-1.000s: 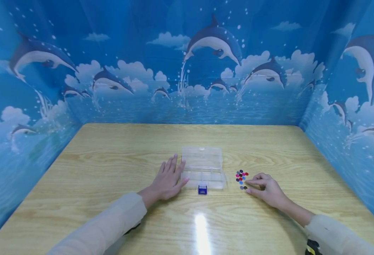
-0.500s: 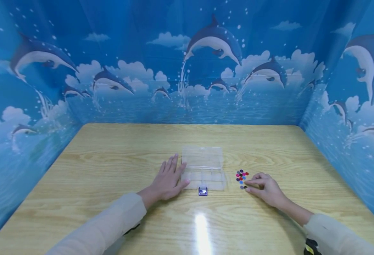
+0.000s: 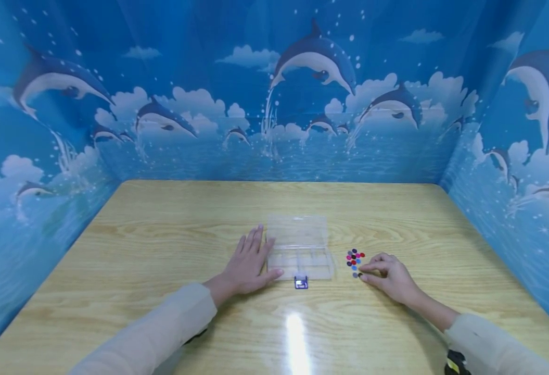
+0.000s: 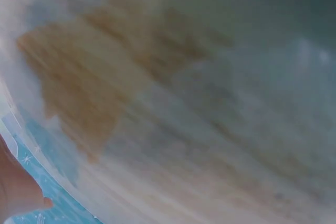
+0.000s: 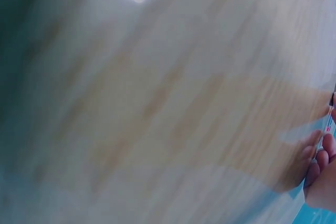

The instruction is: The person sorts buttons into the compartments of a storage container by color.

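Note:
A clear plastic compartment box [image 3: 320, 272] lies on the table with its lid [image 3: 297, 230] folded back, away from the person. At its near edge is a small blue-purple latch [image 3: 301, 282]. My left hand [image 3: 246, 266] lies palm down with fingers spread, its thumb and index finger touching the box's left side. To the right of the box, several small round coloured pieces [image 3: 353, 258] lie in a cluster. My right hand [image 3: 392, 279] is beside them, index fingertip and thumb tip slightly apart around a dark round piece [image 3: 360, 275] next to a grey one [image 3: 355, 275].
The wood-grain table [image 3: 185, 219] is bordered at the back and sides by a blue dolphin-print curtain [image 3: 208, 151]. A bright light reflection [image 3: 297, 344] shows on the tabletop near the person. Both wrist views mostly show blurred tabletop.
My left hand has nudged the box slightly right and toward the person; the latch has tipped from dark blue to a shiny face. The right hand stays almost still by the round pieces.

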Available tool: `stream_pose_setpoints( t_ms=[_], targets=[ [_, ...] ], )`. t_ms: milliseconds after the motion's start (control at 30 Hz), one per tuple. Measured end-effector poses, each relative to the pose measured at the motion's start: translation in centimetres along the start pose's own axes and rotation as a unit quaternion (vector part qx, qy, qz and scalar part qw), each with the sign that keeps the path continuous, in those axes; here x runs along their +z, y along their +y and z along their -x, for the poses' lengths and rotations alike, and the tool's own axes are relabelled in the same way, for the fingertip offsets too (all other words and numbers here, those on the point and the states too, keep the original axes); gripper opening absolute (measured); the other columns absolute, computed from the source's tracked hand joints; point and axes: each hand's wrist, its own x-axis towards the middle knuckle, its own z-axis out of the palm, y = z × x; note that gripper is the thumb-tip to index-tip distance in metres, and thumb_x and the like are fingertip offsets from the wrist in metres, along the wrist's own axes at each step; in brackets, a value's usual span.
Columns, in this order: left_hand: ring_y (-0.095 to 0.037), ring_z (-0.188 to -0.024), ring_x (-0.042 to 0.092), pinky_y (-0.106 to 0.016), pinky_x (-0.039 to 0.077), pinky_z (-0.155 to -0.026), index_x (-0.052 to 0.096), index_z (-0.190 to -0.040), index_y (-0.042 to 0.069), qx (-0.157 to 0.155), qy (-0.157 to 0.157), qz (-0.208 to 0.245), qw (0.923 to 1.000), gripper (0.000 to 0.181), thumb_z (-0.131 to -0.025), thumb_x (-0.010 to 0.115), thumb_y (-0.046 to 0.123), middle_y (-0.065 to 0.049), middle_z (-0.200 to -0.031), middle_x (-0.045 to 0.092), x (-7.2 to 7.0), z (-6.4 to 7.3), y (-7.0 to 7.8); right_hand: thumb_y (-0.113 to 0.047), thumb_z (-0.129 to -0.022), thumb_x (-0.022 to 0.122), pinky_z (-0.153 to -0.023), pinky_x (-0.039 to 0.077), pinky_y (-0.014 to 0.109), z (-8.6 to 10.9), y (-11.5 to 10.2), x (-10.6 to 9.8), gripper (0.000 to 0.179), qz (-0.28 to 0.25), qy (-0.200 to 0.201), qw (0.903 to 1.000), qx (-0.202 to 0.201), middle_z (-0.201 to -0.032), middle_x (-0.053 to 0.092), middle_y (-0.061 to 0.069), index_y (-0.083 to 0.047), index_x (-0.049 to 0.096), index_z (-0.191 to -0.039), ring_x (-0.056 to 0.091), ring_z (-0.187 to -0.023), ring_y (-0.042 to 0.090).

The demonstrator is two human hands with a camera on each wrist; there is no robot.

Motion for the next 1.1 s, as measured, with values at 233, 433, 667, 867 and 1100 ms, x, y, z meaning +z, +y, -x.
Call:
stream_pose_setpoints(
  t_ms=[233,433,667,867,1100],
  targets=[
    [-0.038,-0.143,0.002,-0.053,0.006,-0.116,0.013,-0.150,0.009,0.005,-0.006,-0.011,0.9999,0.084,-0.090,0.039,0.061,-0.023,-0.155,-0.001,-0.12,-0.13,-0.07,-0.007,-0.071,0.076,-0.058,0.035,0.019,-0.16,-0.14,0.04,0.014,0.003,-0.003,1.0000,0.007,-0.083,0.061,0.001,-0.008,0.074,-0.084,0.042,-0.070,0.003],
    [-0.039,-0.143,0.002,-0.054,0.007,-0.116,0.012,-0.150,0.008,0.008,-0.005,-0.014,0.9999,0.085,-0.089,0.039,0.062,-0.023,-0.154,-0.001,-0.06,-0.14,-0.16,-0.005,-0.070,0.076,-0.061,0.036,0.020,-0.26,-0.28,0.16,0.011,0.010,0.000,0.9999,0.000,-0.081,0.062,-0.001,-0.011,0.073,-0.080,0.045,-0.076,0.003],
    [-0.038,-0.143,0.001,-0.054,0.005,-0.116,0.010,-0.150,0.010,0.006,-0.013,0.001,0.9999,0.085,-0.089,0.041,0.061,-0.023,-0.155,-0.001,-0.24,-0.22,-0.20,-0.003,-0.070,0.075,-0.064,0.038,0.020,-0.25,-0.41,0.25,0.013,0.017,0.001,0.9997,-0.016,-0.082,0.063,-0.001,-0.012,0.072,-0.078,0.047,-0.077,0.004],
    [-0.037,-0.144,0.000,-0.054,0.005,-0.116,0.011,-0.150,0.012,0.003,-0.017,0.003,0.9998,0.085,-0.088,0.041,0.062,-0.022,-0.155,-0.002,-0.40,-0.31,-0.27,-0.001,-0.070,0.075,-0.068,0.041,0.022,-0.28,-0.30,0.35,0.016,0.038,0.003,0.9987,-0.034,-0.079,0.062,-0.005,-0.014,0.068,-0.076,0.047,-0.078,0.003],
    [-0.036,-0.144,-0.001,-0.053,0.004,-0.116,0.009,-0.150,0.012,0.000,-0.022,0.001,0.9998,0.086,-0.088,0.041,0.063,-0.021,-0.155,-0.003,-0.32,-0.39,-0.36,0.001,-0.071,0.072,-0.067,0.040,0.022,-0.30,-0.28,0.40,0.016,0.033,-0.009,0.9992,-0.021,-0.077,0.059,-0.006,-0.012,0.064,-0.075,0.044,-0.076,0.002]
  ],
)
